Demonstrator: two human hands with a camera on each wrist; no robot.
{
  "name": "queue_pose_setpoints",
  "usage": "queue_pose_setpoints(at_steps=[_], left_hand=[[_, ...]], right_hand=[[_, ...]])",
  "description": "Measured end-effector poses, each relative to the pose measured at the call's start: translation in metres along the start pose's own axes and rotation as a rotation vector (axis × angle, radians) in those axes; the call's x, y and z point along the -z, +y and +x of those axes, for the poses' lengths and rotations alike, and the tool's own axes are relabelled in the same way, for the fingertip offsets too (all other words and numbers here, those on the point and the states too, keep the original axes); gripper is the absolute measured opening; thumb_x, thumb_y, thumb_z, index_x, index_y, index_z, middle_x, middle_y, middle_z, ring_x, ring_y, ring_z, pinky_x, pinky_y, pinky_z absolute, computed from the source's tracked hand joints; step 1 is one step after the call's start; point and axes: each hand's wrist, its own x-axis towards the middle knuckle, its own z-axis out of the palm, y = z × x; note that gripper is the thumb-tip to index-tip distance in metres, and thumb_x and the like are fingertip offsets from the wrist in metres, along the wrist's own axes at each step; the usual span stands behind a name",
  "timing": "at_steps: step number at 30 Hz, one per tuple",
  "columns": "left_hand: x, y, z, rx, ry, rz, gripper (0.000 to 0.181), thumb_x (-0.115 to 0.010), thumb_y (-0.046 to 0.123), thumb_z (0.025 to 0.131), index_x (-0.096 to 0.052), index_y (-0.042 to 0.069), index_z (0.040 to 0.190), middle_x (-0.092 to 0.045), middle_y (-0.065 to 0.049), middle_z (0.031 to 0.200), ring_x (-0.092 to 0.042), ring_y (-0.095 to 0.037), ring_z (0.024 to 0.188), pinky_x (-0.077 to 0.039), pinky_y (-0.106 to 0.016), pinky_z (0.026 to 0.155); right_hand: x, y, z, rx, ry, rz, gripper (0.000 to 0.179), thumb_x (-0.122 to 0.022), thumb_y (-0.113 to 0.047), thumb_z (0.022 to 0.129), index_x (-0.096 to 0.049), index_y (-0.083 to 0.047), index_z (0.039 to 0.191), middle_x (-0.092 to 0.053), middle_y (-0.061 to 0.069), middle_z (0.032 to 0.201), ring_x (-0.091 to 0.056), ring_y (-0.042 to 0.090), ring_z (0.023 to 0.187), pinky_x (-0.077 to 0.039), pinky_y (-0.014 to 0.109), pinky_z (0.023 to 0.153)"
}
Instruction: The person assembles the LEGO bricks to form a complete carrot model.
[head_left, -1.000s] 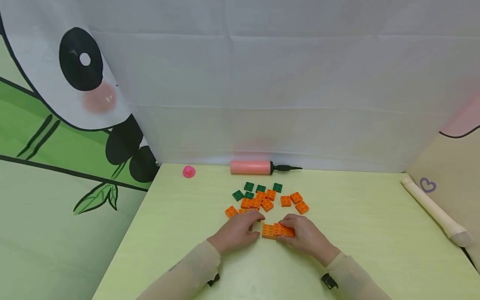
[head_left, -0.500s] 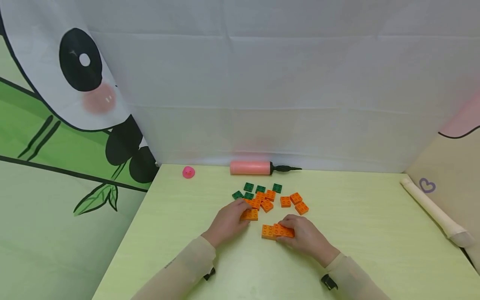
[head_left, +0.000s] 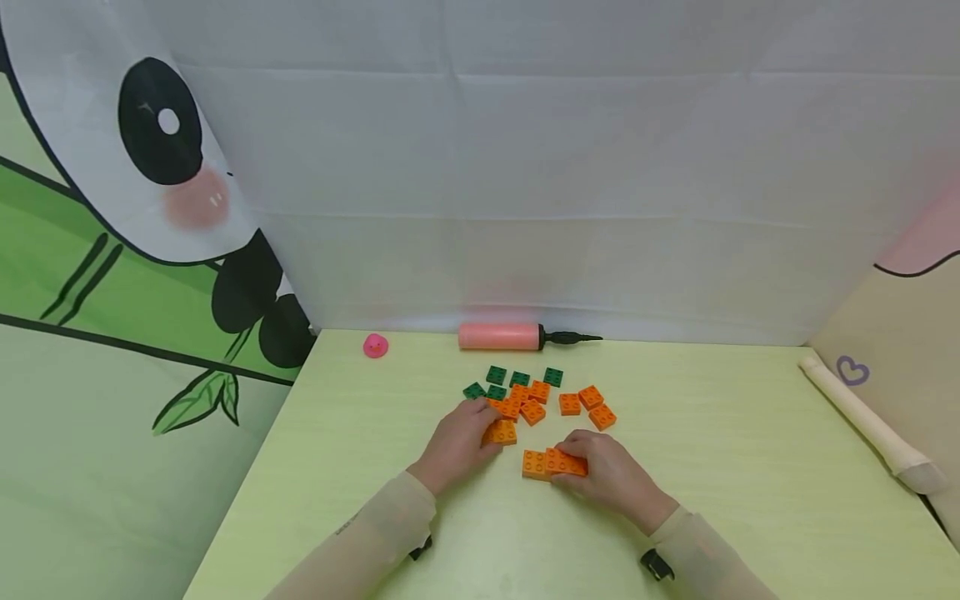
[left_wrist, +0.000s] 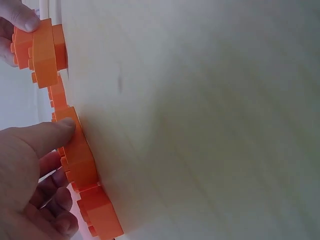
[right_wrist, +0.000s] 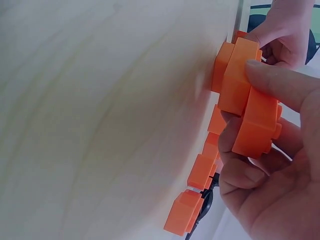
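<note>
My left hand [head_left: 456, 443] pinches a long orange toy building brick [head_left: 505, 432] at the near left of the brick pile. In the left wrist view, the thumb presses that brick's near side [left_wrist: 81, 159], with the fingers partly hidden behind it. To the right, my right hand [head_left: 613, 477] grips a small stack of joined orange bricks [head_left: 535, 464]. The right wrist view shows the thumb on the stack's near face [right_wrist: 235, 82] and fingers curled round the other side; one brick sits offset over the others.
Several loose orange bricks [head_left: 570, 404] and green bricks [head_left: 496, 375] lie beyond the hands. Farther back are a pink hand pump [head_left: 501, 337] with a black nozzle and a small pink toy [head_left: 376, 345]. A pale roll [head_left: 870, 421] lies along the table's right side.
My left hand has moved left and away from beside the joined bricks to the long brick, then shifted it slightly toward me. The right hand keeps its grip in place.
</note>
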Motion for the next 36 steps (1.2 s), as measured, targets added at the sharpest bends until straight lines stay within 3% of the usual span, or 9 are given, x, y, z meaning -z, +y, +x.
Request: queue_pose_setpoints(at_steps=[16,29,36], left_hand=[[-0.004,-0.001,0.0,-0.055,-0.003,0.076,0.036,-0.084,0.029,0.091,-0.076,0.011,0.121,-0.068,0.002,0.11,-0.051,-0.018,0.097,-0.048,-0.033,0.09],[-0.002,0.005,-0.004,-0.119,0.071,-0.097,0.035,-0.077,0.029,0.097,-0.069,0.011,0.126,-0.059,0.002,0.118,-0.056,-0.016,0.103,-0.051,-0.033,0.096],[0.003,0.014,-0.009,-0.086,-0.035,-0.228,0.037,-0.071,0.027,0.098,-0.065,0.011,0.131,-0.065,-0.002,0.133,-0.059,-0.023,0.124,-0.046,-0.041,0.109]], right_hand=[[-0.002,0.002,-0.001,0.004,0.003,-0.008,0.038,-0.087,-0.029,0.087,-0.079,-0.005,0.116,-0.072,0.0,0.11,-0.066,0.02,0.098,-0.056,0.043,0.091],[-0.001,0.002,-0.001,0.01,0.009,0.008,0.039,-0.087,-0.026,0.087,-0.078,-0.003,0.117,-0.072,0.001,0.11,-0.066,0.019,0.098,-0.056,0.043,0.09],[-0.002,0.002,-0.001,0.007,0.012,0.016,0.039,-0.088,-0.026,0.087,-0.078,-0.003,0.117,-0.072,0.001,0.11,-0.066,0.019,0.099,-0.056,0.043,0.091]])
